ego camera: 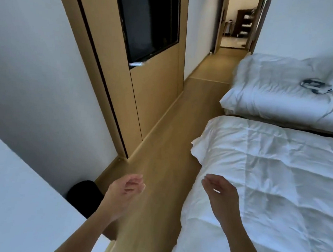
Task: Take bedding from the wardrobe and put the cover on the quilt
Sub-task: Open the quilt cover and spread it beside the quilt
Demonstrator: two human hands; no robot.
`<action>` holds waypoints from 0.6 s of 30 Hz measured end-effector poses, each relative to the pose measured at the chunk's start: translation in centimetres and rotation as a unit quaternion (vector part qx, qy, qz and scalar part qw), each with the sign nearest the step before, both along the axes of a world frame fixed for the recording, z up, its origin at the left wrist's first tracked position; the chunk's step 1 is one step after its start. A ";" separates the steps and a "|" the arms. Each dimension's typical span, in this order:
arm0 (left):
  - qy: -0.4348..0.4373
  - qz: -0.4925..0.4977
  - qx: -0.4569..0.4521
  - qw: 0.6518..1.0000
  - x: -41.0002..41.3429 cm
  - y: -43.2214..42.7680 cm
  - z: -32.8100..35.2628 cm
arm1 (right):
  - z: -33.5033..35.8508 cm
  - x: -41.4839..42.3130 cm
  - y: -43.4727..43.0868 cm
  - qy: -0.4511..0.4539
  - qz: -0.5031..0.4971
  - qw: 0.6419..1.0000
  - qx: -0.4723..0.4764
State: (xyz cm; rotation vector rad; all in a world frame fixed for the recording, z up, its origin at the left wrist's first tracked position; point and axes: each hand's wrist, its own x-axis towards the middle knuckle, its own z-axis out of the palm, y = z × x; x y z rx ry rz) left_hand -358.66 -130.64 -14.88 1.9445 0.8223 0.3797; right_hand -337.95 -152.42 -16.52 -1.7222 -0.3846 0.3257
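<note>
Left hand and right hand: both loosely spread, fingers relaxed, holding nothing. The right one is over the near edge of the white quilt; contact cannot be confirmed.

The quilt lies spread and creased on the near bed. It is judged soft, bulky, light and limp, and best gripped at the corners or hem. No cover is in view.

Left of the quilt, across the floor, stands a wooden unit, presumably the wardrobe. A black object sits further left. Beyond the quilt is a far bed bearing a small device.
</note>
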 end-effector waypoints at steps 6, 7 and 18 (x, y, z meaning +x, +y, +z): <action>0.060 -0.043 0.010 0.997 9.9 10.5 0.9 | 0.3 7.4 9.1 0.004 -0.012 0.999 -0.035; 0.064 -0.052 0.010 0.997 11.6 12.3 0.9 | 0.1 8.6 10.6 0.003 -0.022 0.999 -0.044; 0.036 -0.183 0.014 0.982 32.9 37.3 1.3 | -0.3 24.7 32.5 0.007 -0.119 0.987 -0.106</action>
